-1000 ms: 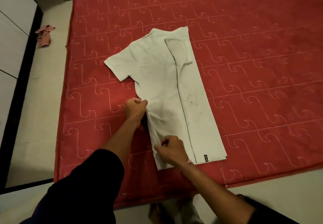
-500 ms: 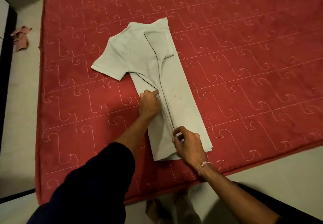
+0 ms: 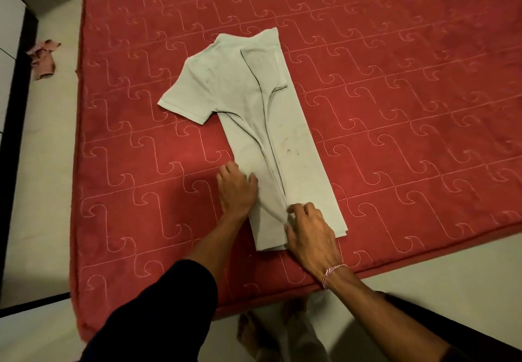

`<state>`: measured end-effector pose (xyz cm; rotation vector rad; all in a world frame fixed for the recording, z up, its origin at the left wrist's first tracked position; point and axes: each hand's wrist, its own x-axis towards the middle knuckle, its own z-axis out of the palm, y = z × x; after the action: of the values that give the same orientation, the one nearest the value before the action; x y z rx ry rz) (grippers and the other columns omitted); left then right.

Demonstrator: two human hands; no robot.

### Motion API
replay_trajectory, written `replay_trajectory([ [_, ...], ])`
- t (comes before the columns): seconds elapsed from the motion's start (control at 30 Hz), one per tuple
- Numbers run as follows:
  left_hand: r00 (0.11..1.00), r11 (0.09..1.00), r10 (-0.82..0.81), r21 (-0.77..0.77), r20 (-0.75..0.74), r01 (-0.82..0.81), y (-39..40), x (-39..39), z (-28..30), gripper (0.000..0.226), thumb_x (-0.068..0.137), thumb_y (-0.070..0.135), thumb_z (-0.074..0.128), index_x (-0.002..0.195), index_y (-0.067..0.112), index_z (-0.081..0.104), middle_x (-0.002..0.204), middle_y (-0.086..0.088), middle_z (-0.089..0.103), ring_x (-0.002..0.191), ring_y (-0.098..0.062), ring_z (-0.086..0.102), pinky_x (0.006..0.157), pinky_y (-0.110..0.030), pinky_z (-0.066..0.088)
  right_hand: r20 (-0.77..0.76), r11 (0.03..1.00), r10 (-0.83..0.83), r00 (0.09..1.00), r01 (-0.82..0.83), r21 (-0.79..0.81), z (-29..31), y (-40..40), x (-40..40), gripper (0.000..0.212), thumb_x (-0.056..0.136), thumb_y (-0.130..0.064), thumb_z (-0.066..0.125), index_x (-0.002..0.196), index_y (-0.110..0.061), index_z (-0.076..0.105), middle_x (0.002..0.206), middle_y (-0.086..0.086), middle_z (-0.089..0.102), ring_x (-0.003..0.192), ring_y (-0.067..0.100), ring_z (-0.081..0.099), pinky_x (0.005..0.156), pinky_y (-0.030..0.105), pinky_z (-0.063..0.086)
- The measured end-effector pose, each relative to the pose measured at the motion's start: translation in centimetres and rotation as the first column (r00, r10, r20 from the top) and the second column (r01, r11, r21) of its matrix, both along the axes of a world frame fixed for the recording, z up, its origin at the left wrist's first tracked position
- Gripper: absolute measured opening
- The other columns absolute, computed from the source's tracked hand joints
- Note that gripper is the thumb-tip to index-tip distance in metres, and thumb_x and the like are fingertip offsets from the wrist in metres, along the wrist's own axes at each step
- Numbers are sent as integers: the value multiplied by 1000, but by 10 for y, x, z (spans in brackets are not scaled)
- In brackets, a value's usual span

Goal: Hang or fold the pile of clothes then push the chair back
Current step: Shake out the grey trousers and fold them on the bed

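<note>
A white T-shirt (image 3: 293,147) lies flat on the red quilted mattress (image 3: 395,107), both long sides folded inward so they meet along a dark seam down the middle. Its left sleeve (image 3: 192,93) still sticks out to the left. My left hand (image 3: 236,189) rests flat on the shirt's left folded edge, fingers straight. My right hand (image 3: 309,231) is near the hem, thumb and forefinger pinching the fabric where the two folded edges meet.
The mattress's front edge (image 3: 367,274) runs just beyond my wrists, with pale floor (image 3: 452,291) below it. A crumpled pink cloth (image 3: 42,58) lies on the floor at left beside a dark-edged cupboard (image 3: 17,107). My feet (image 3: 271,333) stand at the mattress's edge.
The shirt's left side has been folded over toward the middle. My left hand let go of it and now lies flat; my right hand shifted along the hem to the centre seam.
</note>
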<state>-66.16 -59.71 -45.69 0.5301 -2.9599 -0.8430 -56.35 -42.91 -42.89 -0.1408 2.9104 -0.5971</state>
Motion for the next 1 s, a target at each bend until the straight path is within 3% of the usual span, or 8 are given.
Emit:
replay_trajectory([
  [0.13, 985, 958, 148, 235, 89, -165, -6, 9, 8, 27, 87, 32, 69, 82, 7, 60, 77, -8, 64, 74, -27, 61, 64, -34, 45, -87, 981, 183, 979, -188, -43, -2, -11, 15, 27, 88, -30, 64, 113, -22, 60, 106, -2, 56, 91, 16, 51, 74, 33, 50],
  [0.23, 952, 917, 169, 314, 255, -246, -7, 18, 9, 35, 80, 33, 75, 65, 4, 63, 60, -5, 59, 61, -26, 61, 57, -36, 53, -59, 948, 318, 946, -316, 40, -1, -13, 25, 43, 78, -45, 70, 115, -26, 58, 112, -4, 56, 96, 17, 51, 81, 33, 48],
  [0.37, 842, 701, 59, 578, 537, -417, -11, 35, 11, 35, 82, 23, 80, 97, -3, 64, 96, -15, 70, 85, -29, 69, 61, -42, 62, -92, 923, 366, 926, -349, 163, -6, -12, 30, 39, 80, -37, 73, 113, -23, 59, 108, 0, 60, 93, 22, 57, 82, 35, 50],
  [0.5, 792, 574, -109, 688, 601, -443, -14, 62, 24, 24, 91, 11, 71, 109, -4, 64, 102, -17, 71, 83, -27, 68, 60, -36, 57, -134, 872, 464, 876, -424, 246, -15, -12, 28, 27, 83, -21, 69, 109, -20, 63, 100, 1, 63, 88, 24, 59, 79, 36, 51],
  [0.6, 778, 546, -138, 703, 613, -457, -15, 75, 22, 17, 90, 8, 72, 101, -2, 66, 94, -16, 72, 81, -27, 70, 70, -41, 62, -166, 851, 506, 847, -458, 257, -14, -9, 27, 18, 87, -22, 66, 105, -19, 63, 95, 1, 63, 85, 24, 59, 79, 36, 50],
  [0.83, 770, 505, -126, 708, 626, -493, -7, 85, 32, 15, 86, 2, 73, 89, 1, 58, 86, -17, 69, 70, -26, 68, 61, -36, 59, -143, 865, 490, 860, -461, 198, -8, -1, 38, 26, 83, -20, 72, 108, -20, 63, 96, 1, 61, 82, 23, 60, 70, 35, 51],
  [0.93, 774, 489, -129, 718, 621, -495, -7, 94, 32, 26, 85, -7, 71, 108, -4, 59, 102, -19, 69, 83, -30, 70, 66, -39, 62, -77, 907, 421, 904, -422, 2, -11, 1, 36, 20, 95, -25, 59, 113, -19, 65, 101, 1, 63, 88, 22, 60, 73, 37, 52],
  [1.0, 782, 476, -135, 732, 609, -488, -7, 99, 34, 35, 82, -8, 73, 113, -1, 59, 104, -16, 70, 85, -27, 71, 65, -37, 62, -46, 948, 272, 961, -276, -158, -9, 1, 32, 22, 99, -26, 55, 116, -16, 66, 105, 2, 64, 93, 20, 59, 78, 39, 53],
])
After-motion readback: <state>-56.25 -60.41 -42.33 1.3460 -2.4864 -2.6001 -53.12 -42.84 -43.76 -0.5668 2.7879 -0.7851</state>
